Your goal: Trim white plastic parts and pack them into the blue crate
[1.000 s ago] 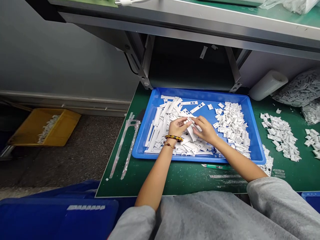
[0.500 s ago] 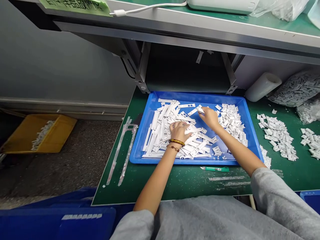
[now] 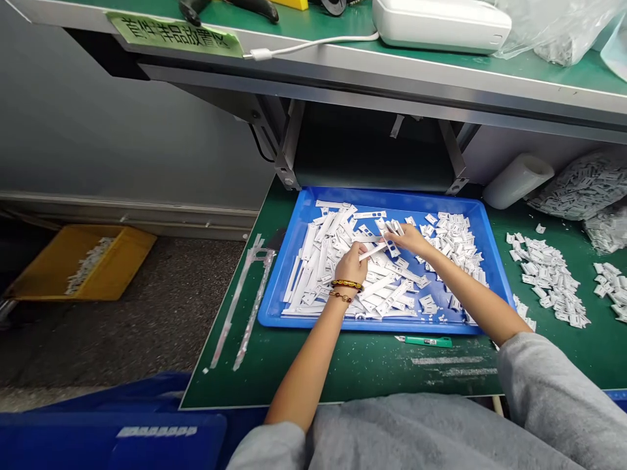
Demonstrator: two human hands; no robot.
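Observation:
Over the blue tray [image 3: 498, 261], my left hand [image 3: 351, 264] is closed on a narrow white plastic strip [image 3: 373, 250] that points up to the right. My right hand [image 3: 409, 239] grips several white plastic pieces [image 3: 390, 230], some with dark square holes, close to the tip of that strip. Beneath both hands lies a heap of long white strips [image 3: 313, 261] in the left and middle of the tray. Small white clips [image 3: 455, 241] are piled in its right part, partly behind my right forearm.
A green utility knife [image 3: 425, 341] lies on the table in front of the tray. More small white pieces [image 3: 551, 277] are heaped to the right, near a plastic roll [image 3: 518, 181] and a filled clear bag [image 3: 582, 183]. A metal-edged shelf [image 3: 343, 72] overhangs the back.
My left hand has lifted from the heap with a strip in it. My right hand has come nearer to it, now with several pieces in its fingers. The view has tilted up slightly.

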